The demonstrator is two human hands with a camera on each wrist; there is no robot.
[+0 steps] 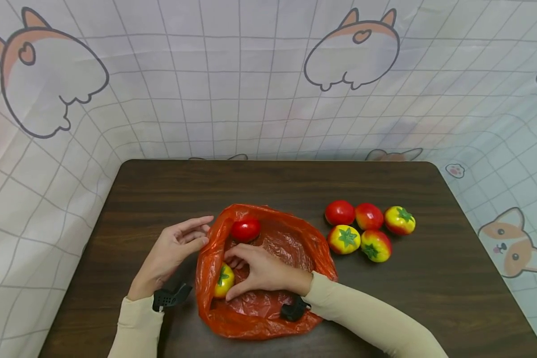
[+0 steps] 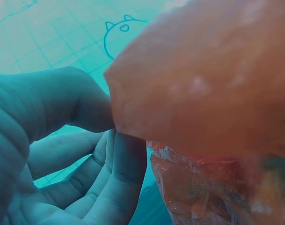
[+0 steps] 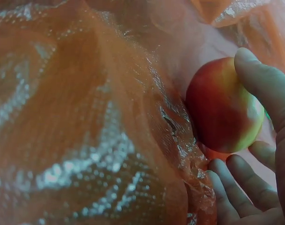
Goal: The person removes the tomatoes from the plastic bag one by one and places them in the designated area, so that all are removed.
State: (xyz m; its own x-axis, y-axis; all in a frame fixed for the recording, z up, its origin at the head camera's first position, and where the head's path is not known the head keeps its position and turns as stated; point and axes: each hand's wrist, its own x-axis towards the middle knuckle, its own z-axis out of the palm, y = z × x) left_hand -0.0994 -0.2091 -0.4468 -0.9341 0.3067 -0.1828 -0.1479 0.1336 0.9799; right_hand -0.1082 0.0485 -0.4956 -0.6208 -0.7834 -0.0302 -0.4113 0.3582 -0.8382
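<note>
An orange-red plastic bag [image 1: 273,330] stands wide-mouthed on the dark table. My left hand [image 1: 174,253] pinches its left rim between thumb and fingers, as the left wrist view also shows. Inside the bag is my right hand [image 1: 261,268], its thumb and fingers spread around a yellow-red tomato [image 1: 224,281] with a green star-shaped top. In the right wrist view that tomato [image 3: 222,105] lies against the bag's wall, thumb tip overlapping its edge, fingertips just below it. A red tomato [image 1: 245,229] is at the back left of the bag.
Several more tomatoes [image 1: 369,217], red and yellow-red, are grouped on the table right of the bag. The wooden table [image 1: 170,184] is bordered by a white gridded cloth [image 1: 250,99] with dog drawings, behind and at both sides.
</note>
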